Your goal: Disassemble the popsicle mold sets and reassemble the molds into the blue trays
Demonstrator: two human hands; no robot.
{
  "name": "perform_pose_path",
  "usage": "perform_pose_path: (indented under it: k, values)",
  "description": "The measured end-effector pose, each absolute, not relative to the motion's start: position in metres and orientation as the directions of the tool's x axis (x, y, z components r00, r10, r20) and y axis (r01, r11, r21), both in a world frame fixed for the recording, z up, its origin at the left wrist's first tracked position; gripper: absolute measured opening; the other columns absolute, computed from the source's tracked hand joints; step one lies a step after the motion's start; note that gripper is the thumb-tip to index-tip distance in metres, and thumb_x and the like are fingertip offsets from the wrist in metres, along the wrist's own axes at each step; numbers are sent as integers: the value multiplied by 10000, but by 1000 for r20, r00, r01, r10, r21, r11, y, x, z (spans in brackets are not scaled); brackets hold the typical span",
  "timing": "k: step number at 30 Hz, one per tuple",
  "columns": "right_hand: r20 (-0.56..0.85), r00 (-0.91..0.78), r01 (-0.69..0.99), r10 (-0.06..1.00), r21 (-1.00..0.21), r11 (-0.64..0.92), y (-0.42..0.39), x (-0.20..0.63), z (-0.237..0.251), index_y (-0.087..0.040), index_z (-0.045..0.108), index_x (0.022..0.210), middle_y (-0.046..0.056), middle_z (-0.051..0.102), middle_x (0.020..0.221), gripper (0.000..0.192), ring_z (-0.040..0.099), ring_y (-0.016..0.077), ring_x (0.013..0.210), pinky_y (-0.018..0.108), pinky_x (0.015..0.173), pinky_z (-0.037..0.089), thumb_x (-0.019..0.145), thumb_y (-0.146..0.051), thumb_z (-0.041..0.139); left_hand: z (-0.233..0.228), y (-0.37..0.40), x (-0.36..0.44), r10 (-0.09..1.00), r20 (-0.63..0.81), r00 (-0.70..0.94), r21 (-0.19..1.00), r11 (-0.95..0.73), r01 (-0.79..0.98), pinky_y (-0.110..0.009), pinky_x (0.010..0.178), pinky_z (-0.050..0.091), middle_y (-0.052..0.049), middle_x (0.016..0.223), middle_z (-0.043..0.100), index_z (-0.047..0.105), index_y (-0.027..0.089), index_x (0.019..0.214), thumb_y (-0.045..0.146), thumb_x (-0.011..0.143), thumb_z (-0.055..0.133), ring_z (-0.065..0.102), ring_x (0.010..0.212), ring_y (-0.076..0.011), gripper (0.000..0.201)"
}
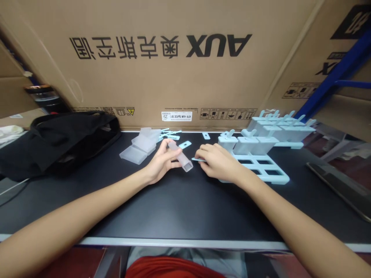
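Note:
My left hand point(162, 161) is closed around a translucent ice-pop mould point(182, 157), which tilts with its open end toward the lower right. Just right of that end, my right hand point(218, 160) pinches a thin light-blue lid point(198, 159), seen nearly edge-on. Mould and lid are apart. Behind my right hand stands a light-blue rack point(279, 180) with several capped moulds point(247, 145) in its back row and open slots in front. A loose blue lid point(185, 144) lies just beyond my left hand, and another lid point(206, 136) is farther back.
Several translucent moulds point(135, 154) and blue sticks point(169, 133) lie at the back left. A second filled rack point(286, 145) stands at the back right. A black bag point(63, 143) is left, a phone point(339, 189) right. A large cardboard box point(162, 85) walls the table's rear.

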State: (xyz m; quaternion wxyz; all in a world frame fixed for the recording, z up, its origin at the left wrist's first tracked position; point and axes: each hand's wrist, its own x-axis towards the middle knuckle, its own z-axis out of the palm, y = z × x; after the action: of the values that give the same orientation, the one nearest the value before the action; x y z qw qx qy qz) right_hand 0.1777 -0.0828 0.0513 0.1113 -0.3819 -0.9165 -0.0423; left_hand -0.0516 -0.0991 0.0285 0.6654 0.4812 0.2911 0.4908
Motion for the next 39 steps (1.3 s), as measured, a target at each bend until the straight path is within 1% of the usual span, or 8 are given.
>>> perform_pose_path:
  k: [3, 6, 8, 11, 20, 26, 35, 39]
  values:
    - [392, -619, 665, 681, -201, 720, -84, 183, 60, -186, 613, 930, 46, 619, 903, 67, 562, 178, 800, 324, 714, 402, 921, -181, 547, 28, -94, -55, 944, 60, 324, 925, 69, -373, -276, 700, 590, 3, 845, 630, 485, 194, 883, 461, 860, 733, 662, 755, -137, 365]
    - [505, -497, 452, 705, -543, 708, -87, 185, 68, -203, 587, 936, 19, 585, 855, 74, 548, 148, 753, 301, 701, 462, 926, -270, 616, 25, -92, -58, 951, 66, 301, 930, 51, -364, -222, 608, 576, -6, 796, 628, 495, 188, 854, 575, 836, 722, 642, 711, -125, 449]
    - [486, -448, 232, 751, -748, 622, -90, 183, 71, -214, 572, 999, 12, 589, 875, 184, 581, 140, 758, 299, 707, 515, 907, -337, 673, 24, -91, -60, 949, 79, 306, 935, 36, -354, -210, 594, 573, -10, 798, 630, 491, 189, 845, 615, 804, 736, 645, 717, -125, 493]
    - [396, -453, 25, 798, -890, 456, -94, 177, 70, -222, 545, 1063, 11, 615, 894, 317, 625, 137, 754, 299, 697, 564, 870, -391, 732, 23, -91, -60, 942, 83, 326, 943, 32, -332, -220, 626, 583, -6, 823, 622, 481, 194, 834, 606, 781, 763, 648, 758, -129, 502]
    - [330, -561, 7, 759, -915, 403, -96, 166, 59, -184, 611, 989, 37, 636, 950, 216, 635, 137, 803, 288, 712, 585, 918, -377, 678, 22, -90, -63, 930, 83, 359, 947, 38, -319, -270, 698, 586, 18, 851, 589, 424, 192, 802, 517, 837, 746, 615, 770, -111, 458]
    - [310, -599, 97, 738, -887, 452, -97, 167, 58, -184, 667, 1024, 49, 611, 993, 177, 643, 147, 814, 313, 757, 578, 936, -335, 639, 20, -92, -61, 879, 241, 411, 944, -114, -310, -295, 755, 550, -23, 1008, 612, 462, 164, 784, 338, 761, 849, 637, 909, -155, 425]
    - [343, -643, 246, 685, -755, 608, -98, 170, 58, -194, 688, 1014, 61, 617, 1021, 138, 628, 145, 830, 288, 742, 554, 946, -255, 584, 21, -85, -74, 811, 325, 487, 869, -459, 183, -290, 736, 509, -44, 898, 705, 683, 159, 927, 354, 688, 889, 651, 780, -160, 371]
    - [347, -681, 298, 645, -673, 677, -98, 168, 57, -187, 672, 1004, 60, 613, 1011, 145, 611, 133, 804, 279, 737, 542, 944, -181, 540, 19, -85, -74, 762, 365, 534, 841, -517, 162, -376, 898, 545, -93, 994, 741, 615, 159, 868, 337, 687, 882, 713, 918, -218, 368]
